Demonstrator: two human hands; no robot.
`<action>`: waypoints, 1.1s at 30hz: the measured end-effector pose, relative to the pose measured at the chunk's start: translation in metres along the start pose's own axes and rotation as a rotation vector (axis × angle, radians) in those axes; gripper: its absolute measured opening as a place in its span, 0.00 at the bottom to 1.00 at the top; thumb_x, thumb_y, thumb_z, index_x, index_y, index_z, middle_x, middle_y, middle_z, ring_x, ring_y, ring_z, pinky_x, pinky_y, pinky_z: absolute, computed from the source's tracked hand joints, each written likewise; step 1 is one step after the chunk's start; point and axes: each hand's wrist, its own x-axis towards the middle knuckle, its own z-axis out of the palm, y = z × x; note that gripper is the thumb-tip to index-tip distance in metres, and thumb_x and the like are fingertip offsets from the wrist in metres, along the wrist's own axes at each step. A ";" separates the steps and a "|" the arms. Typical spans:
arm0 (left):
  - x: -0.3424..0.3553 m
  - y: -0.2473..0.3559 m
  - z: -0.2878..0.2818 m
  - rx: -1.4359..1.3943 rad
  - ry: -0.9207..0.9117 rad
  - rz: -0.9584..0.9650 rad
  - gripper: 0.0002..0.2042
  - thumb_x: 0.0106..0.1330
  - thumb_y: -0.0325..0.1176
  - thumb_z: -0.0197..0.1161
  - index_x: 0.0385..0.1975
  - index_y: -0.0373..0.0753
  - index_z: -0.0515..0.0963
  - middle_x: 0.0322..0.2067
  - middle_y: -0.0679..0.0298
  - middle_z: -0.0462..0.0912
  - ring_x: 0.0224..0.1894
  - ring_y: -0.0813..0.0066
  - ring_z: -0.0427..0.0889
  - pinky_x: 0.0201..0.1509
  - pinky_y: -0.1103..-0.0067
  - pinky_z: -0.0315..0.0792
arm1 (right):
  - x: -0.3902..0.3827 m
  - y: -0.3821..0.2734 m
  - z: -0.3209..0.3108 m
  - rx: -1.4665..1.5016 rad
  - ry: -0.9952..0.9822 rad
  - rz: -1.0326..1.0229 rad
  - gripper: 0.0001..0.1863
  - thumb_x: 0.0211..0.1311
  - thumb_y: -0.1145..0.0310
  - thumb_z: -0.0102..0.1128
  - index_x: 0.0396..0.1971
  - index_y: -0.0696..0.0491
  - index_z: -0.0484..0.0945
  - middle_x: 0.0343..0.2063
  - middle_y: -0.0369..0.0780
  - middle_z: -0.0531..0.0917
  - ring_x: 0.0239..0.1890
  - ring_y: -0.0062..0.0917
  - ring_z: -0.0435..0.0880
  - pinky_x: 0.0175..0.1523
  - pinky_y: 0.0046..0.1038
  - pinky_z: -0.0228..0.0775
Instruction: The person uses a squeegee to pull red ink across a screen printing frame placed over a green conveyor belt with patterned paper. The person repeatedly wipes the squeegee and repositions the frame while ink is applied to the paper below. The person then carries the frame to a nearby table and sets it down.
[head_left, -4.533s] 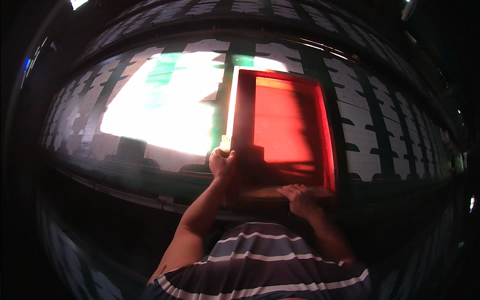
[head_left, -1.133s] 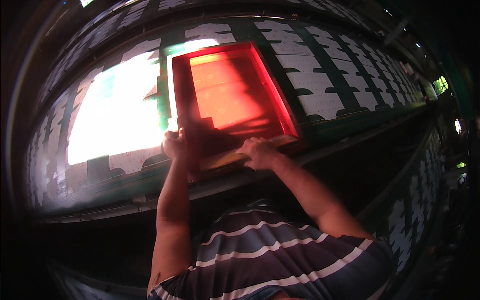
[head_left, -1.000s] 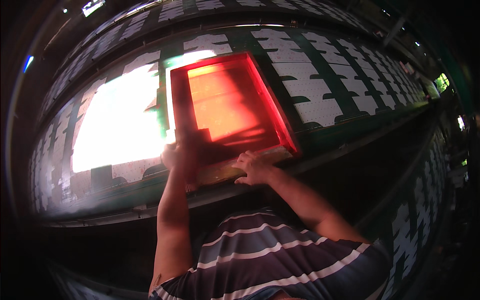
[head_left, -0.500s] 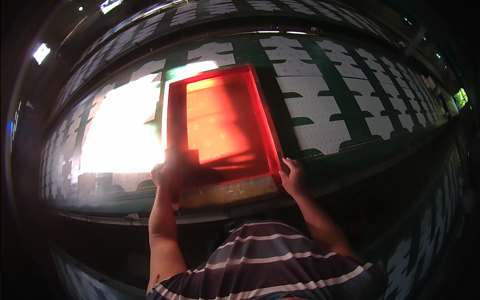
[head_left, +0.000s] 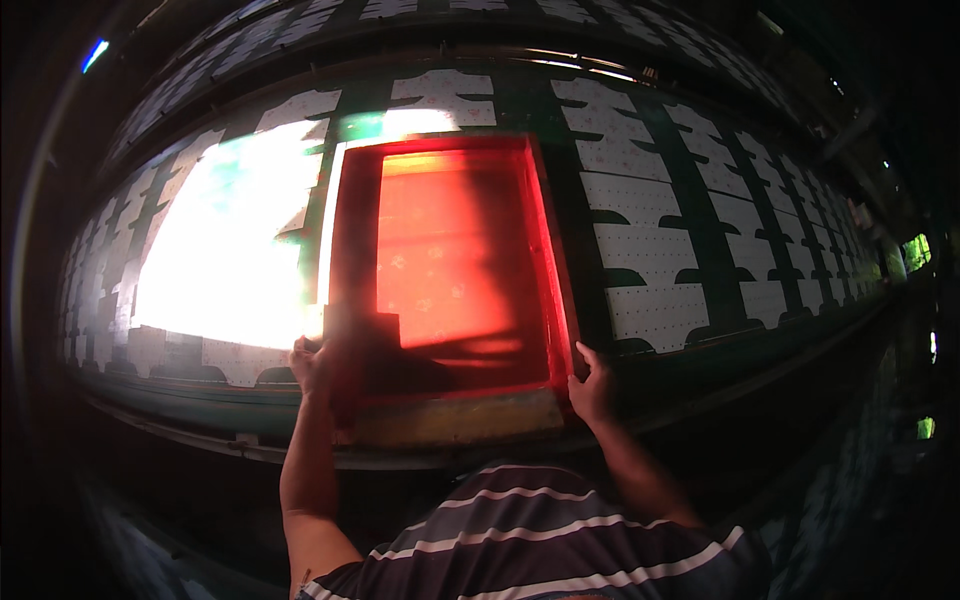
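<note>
A screen-printing frame (head_left: 551, 265) with red rails and a translucent red mesh (head_left: 440, 260) lies on the long green table. My left hand (head_left: 311, 366) is closed on its left rail near the front corner. Opposite it, my right hand (head_left: 592, 384) grips the right rail, with the thumb and index finger showing at the edge. Faint pale motifs show in the mesh. A dark block-like patch fills the mesh's lower left, and I cannot tell whether it is shadow or an object. The frame's near end has a worn tan strip (head_left: 460, 418).
Rows of white cut pieces (head_left: 655, 315), some with small printed dots, cover the green table (head_left: 720, 330) on both sides. Glaring sunlight washes out the pieces left of the frame. Another table (head_left: 400, 22) with similar pieces runs behind; the near edge passes before my striped shirt.
The whole view has shifted and tilted slightly. Both hands keep their hold on the frame's side rails, and the frame stays in about the same place among the white pieces.
</note>
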 end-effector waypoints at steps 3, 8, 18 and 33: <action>-0.006 0.015 -0.009 -0.115 -0.090 -0.069 0.21 0.60 0.33 0.78 0.48 0.24 0.84 0.37 0.51 0.92 0.39 0.65 0.90 0.47 0.66 0.83 | 0.002 -0.005 0.001 -0.002 0.024 -0.013 0.30 0.57 0.80 0.72 0.62 0.50 0.86 0.53 0.50 0.88 0.58 0.49 0.88 0.65 0.44 0.82; -0.009 0.035 -0.017 -0.038 -0.060 0.013 0.16 0.62 0.31 0.78 0.44 0.27 0.86 0.34 0.57 0.92 0.33 0.71 0.87 0.41 0.69 0.83 | 0.002 -0.020 -0.009 0.080 0.104 -0.036 0.23 0.56 0.80 0.72 0.53 0.48 0.90 0.47 0.45 0.88 0.52 0.48 0.89 0.58 0.45 0.83; -0.023 0.096 0.000 -0.174 -0.218 -0.104 0.11 0.66 0.34 0.77 0.36 0.32 0.86 0.24 0.64 0.87 0.28 0.76 0.84 0.32 0.73 0.79 | 0.033 0.014 -0.074 0.107 0.178 -0.129 0.21 0.54 0.82 0.74 0.48 0.49 0.90 0.45 0.44 0.88 0.51 0.44 0.89 0.58 0.42 0.82; -0.250 0.264 0.210 -0.434 -0.205 -0.086 0.16 0.65 0.36 0.75 0.46 0.31 0.89 0.39 0.58 0.94 0.42 0.73 0.90 0.52 0.72 0.83 | 0.104 0.279 -0.226 0.178 0.171 0.245 0.16 0.65 0.74 0.75 0.53 0.58 0.89 0.52 0.44 0.92 0.60 0.33 0.89 0.70 0.35 0.75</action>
